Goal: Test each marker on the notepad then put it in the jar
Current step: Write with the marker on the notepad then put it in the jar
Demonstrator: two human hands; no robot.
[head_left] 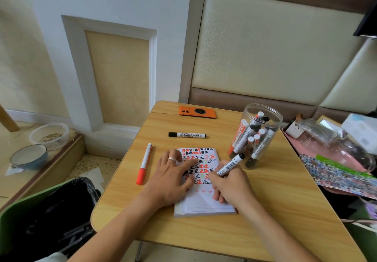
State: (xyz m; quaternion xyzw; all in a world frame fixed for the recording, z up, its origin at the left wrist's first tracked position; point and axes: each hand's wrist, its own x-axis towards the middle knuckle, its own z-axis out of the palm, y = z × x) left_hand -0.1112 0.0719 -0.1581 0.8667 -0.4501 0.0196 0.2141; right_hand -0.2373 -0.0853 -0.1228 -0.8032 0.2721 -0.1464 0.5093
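Observation:
A white notepad (pixel 204 202) lies on the wooden table (pixel 265 210), its upper half covered with red and black marks. My left hand (pixel 173 178) presses flat on the pad, fingers spread. My right hand (pixel 230 184) grips a black-and-white marker (pixel 230 165) with its tip down on the page. A clear plastic jar (pixel 257 135) stands upright to the right of the pad and holds several markers. A black-capped marker (pixel 187 134) lies beyond the pad. A red-capped marker (pixel 144 164) lies to the left of it.
An orange phone (pixel 197 112) lies at the table's far edge. A cluttered pink tray with bags and a patterned sheet (pixel 336 172) borders the table's right side. A black-lined bin (pixel 61 217) stands at lower left. Bowls (pixel 29 156) sit on a low step at left.

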